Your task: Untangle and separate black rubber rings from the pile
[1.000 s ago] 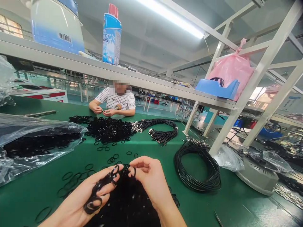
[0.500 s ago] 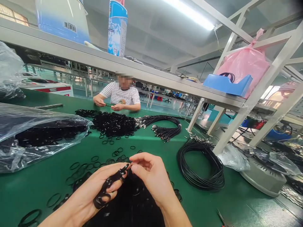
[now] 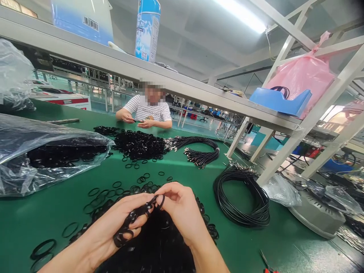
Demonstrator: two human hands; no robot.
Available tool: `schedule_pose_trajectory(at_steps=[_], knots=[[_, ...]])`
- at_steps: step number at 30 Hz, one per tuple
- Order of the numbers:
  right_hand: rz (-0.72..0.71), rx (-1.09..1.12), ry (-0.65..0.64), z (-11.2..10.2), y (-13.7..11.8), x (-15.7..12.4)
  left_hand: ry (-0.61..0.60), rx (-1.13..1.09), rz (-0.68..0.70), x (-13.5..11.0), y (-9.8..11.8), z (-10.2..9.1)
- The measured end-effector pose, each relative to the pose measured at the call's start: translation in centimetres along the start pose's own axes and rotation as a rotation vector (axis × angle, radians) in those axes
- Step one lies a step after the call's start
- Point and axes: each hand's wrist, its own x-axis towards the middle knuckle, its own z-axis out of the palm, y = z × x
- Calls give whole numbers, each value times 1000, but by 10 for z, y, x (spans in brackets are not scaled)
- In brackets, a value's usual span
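My left hand (image 3: pixel 113 223) is closed around a bunch of small black rubber rings (image 3: pixel 127 225) that trails from thumb to palm. Close beside it, my right hand (image 3: pixel 182 210) pinches a single black ring (image 3: pixel 160 200) at the bunch's top end. Both hands hover over a heap of black rings (image 3: pixel 159 246) on the green table (image 3: pixel 57 212). More loose rings (image 3: pixel 116 191) lie scattered just beyond my fingers.
A clear bag of black rings (image 3: pixel 48 155) lies at left. A coil of black cable (image 3: pixel 241 197) sits at right, near a white frame post (image 3: pixel 287 151). Across the table a person in a striped shirt (image 3: pixel 149 112) works by another ring pile (image 3: pixel 139 144) and cable bundle (image 3: pixel 199 151).
My hands stayed together over the heap while the view tilted slightly; the right fingers shifted their pinch on a ring at the end of the bunch.
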Motion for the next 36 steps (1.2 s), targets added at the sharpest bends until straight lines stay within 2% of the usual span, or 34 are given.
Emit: schedule_pose_trajectory(at_steps=[3,6,10,13,17,22,25,31,33,36], knots=[[86,22,33,1,0,2,4,10,-5,-1,4,-1],[129,3,66,0,0,3,69,79,63,-2,9,-5],[100,-92,132,-5,2,4,184,204,128,-7,17,-9],[61,-207,155,-10,2,5,227,354,182,-11,19,-3],[33,-328,163,-10,-4,2,179,589,272,-14,13,6],[20,-455,164,-4,-8,-2,158,752,365,-11,3,9],[1,-447,148,-1,-6,-3,120,711,343,-10,2,7],[62,-258,41,-9,-7,-2,82,406,131,-10,6,6],[57,-298,57,-13,-11,-2,84,361,97,-10,7,6],[-25,-416,137,-14,-18,-3,101,300,88,-10,10,6]])
